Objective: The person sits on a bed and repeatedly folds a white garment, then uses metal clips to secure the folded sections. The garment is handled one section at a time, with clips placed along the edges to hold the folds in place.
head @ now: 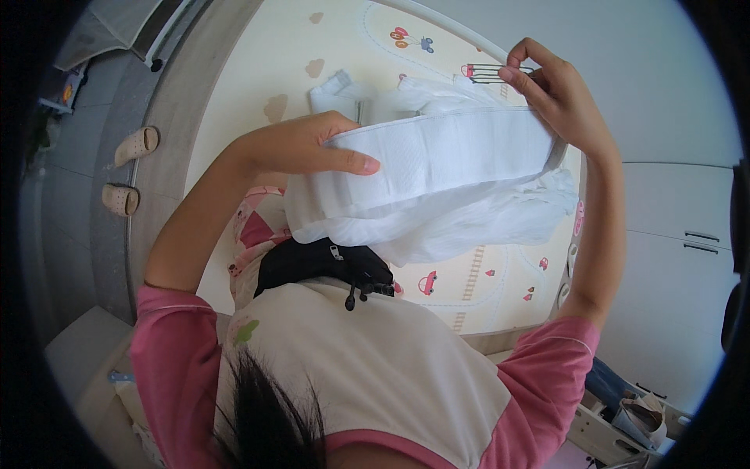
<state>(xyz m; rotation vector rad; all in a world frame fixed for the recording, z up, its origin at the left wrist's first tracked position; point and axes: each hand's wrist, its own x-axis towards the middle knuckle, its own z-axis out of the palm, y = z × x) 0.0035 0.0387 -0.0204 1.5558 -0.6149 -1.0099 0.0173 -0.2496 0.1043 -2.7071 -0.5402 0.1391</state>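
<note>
A white sheer curtain (433,225) is bunched in front of me, its flat white heading tape (445,146) stretched between my two hands. My left hand (319,146) grips the tape's left end, thumb on the near face and fingers hidden behind it. Between the thumb and index finger of my right hand (554,97) is a metal multi-prong curtain hook (486,74), prongs pointing left, above the tape's upper edge. The lower part of that hand is against the tape's right end; its other fingers are partly hidden.
Below the curtain lies a cream printed play mat (258,70). White cabinets (674,199) stand at right, with an open drawer or rack (592,425) of clothes lower down. Beige slippers (137,145) rest at left. A black pouch (322,264) is at my waist.
</note>
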